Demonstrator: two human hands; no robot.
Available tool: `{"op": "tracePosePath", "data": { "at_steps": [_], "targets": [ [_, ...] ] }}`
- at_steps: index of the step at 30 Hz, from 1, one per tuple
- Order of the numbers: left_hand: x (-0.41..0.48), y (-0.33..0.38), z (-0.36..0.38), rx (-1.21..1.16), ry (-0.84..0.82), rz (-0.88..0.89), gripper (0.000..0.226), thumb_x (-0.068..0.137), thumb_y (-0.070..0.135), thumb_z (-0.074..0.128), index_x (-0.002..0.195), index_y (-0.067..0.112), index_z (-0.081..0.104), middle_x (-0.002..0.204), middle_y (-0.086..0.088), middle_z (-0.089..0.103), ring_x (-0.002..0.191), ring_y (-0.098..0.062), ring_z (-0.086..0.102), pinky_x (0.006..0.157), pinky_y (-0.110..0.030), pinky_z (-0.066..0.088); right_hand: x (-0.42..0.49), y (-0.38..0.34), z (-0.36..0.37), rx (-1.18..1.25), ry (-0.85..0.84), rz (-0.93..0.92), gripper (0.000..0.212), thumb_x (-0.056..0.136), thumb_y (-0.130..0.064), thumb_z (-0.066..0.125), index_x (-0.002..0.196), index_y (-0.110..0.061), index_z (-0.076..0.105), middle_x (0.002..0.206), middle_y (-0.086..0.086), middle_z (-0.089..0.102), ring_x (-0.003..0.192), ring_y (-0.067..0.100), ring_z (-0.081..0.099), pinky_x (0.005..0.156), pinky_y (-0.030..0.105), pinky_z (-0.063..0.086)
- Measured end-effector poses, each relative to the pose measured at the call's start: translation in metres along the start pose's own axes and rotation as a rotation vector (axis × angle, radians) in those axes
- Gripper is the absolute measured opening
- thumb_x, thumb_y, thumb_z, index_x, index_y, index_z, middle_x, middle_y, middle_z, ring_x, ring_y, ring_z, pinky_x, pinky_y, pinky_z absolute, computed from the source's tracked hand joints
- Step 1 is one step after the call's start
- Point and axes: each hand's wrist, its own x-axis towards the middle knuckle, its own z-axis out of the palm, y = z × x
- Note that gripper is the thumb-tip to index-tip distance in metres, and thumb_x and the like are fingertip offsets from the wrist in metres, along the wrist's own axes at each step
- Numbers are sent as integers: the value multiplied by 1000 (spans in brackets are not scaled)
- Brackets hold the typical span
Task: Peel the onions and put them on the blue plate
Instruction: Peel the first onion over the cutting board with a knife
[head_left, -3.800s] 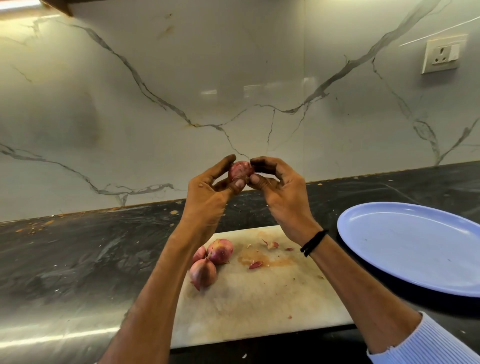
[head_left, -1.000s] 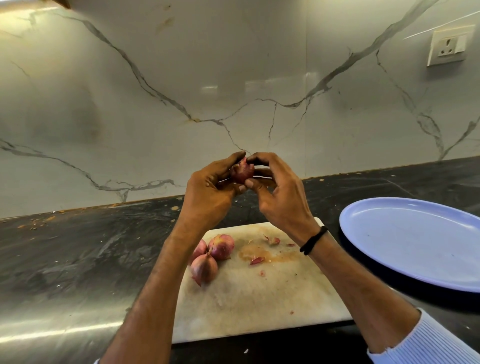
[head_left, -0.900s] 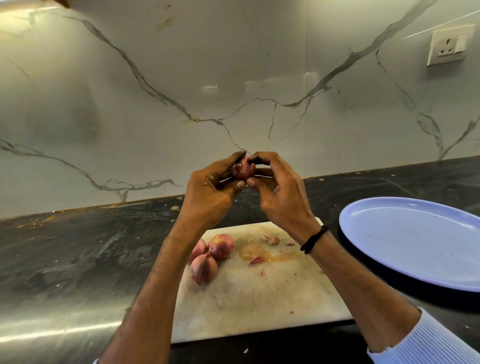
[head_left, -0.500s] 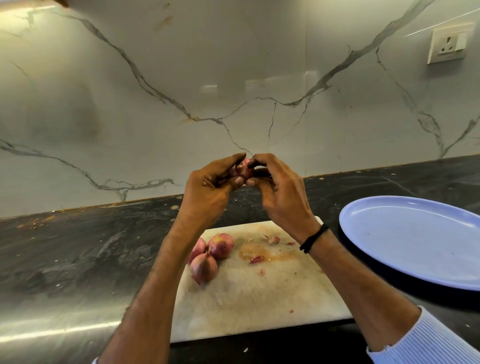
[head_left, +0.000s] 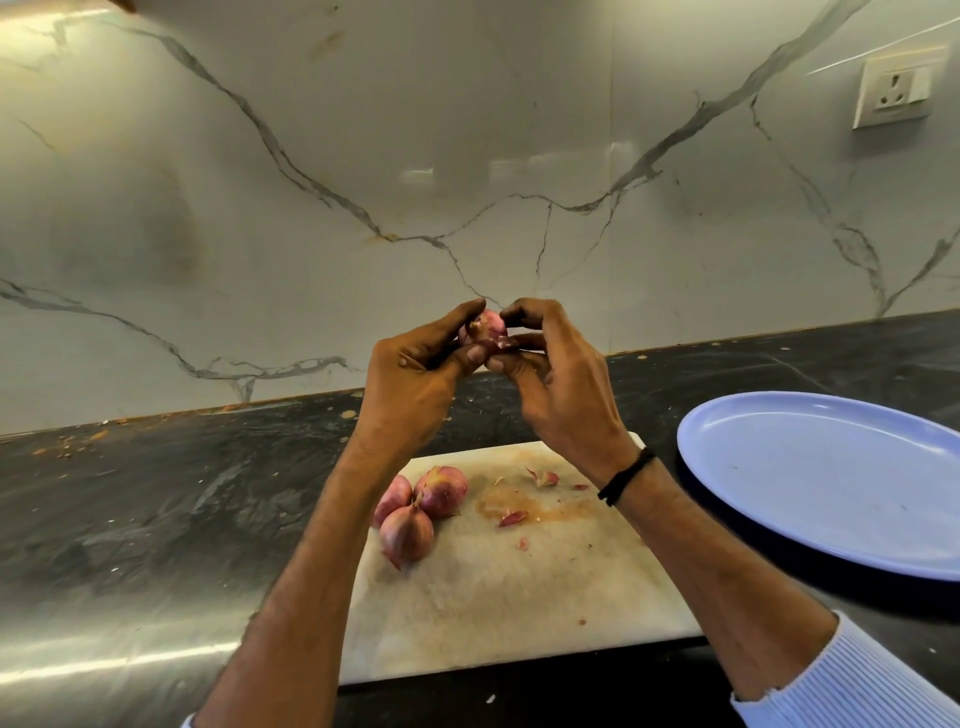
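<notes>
One held onion (head_left: 485, 326): pinched in both grips, left hand (head_left: 410, 389) and right hand (head_left: 561, 400).
Three onions (head_left: 439, 493): unpeeled, nine o'clock on cutting board (head_left: 519, 597).
Risk: slick bulb could slip from fingertips.

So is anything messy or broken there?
Nothing looks broken. Loose pink skin scraps lie on the cutting board beside an orange-brown stain, and crumbs dot the counter by the wall. It is probably just peeling mess.
</notes>
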Motion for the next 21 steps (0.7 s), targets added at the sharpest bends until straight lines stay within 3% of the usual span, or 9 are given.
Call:
{"op": "tracePosePath", "data": {
  "at_steps": [4, 7, 9, 17, 21],
  "targets": [
    [0, 2, 0, -39, 4, -26, 45, 90, 4, 67, 132, 20, 58, 119, 14, 67, 112, 1, 65, 95, -19, 52, 0, 1, 0, -109, -13, -45, 44, 87, -9, 74, 126, -4, 55, 121, 11, 59, 105, 19, 63, 91, 20, 54],
    [-2, 2, 1, -56, -4, -32, 46, 89, 5, 68, 133, 14, 60, 120, 8, 68, 112, -1, 66, 91, -17, 53, 1, 2, -2, -164, 21, -76, 41, 85, -2, 75, 123, -3, 58, 118, 11, 57, 104, 15, 60, 93, 14, 50],
    [-2, 2, 0, -61, -4, -35, 45, 89, 4, 68, 132, 13, 60, 119, 7, 68, 110, -1, 66, 90, -16, 53, 1, 2, -3, -187, 26, -83, 41, 85, -2, 75, 122, -3, 59, 118, 11, 57, 104, 16, 59, 93, 16, 51],
    [-1, -2, 2, -20, 8, -34, 43, 89, 8, 70, 131, 13, 63, 120, 7, 69, 110, 1, 66, 94, -19, 53, 1, 8, -2, -259, 36, -115, 37, 84, 2, 74, 118, -2, 60, 115, 11, 57, 103, 2, 48, 94, 5, 40],
    [-1, -1, 3, -28, 22, -35, 43, 89, 7, 70, 130, 17, 61, 117, 9, 69, 106, 5, 66, 88, -14, 53, -1, 9, 0, -262, 33, -139, 24, 85, 3, 72, 107, -1, 63, 111, 12, 58, 98, 7, 51, 88, 7, 43]
  ]
}}
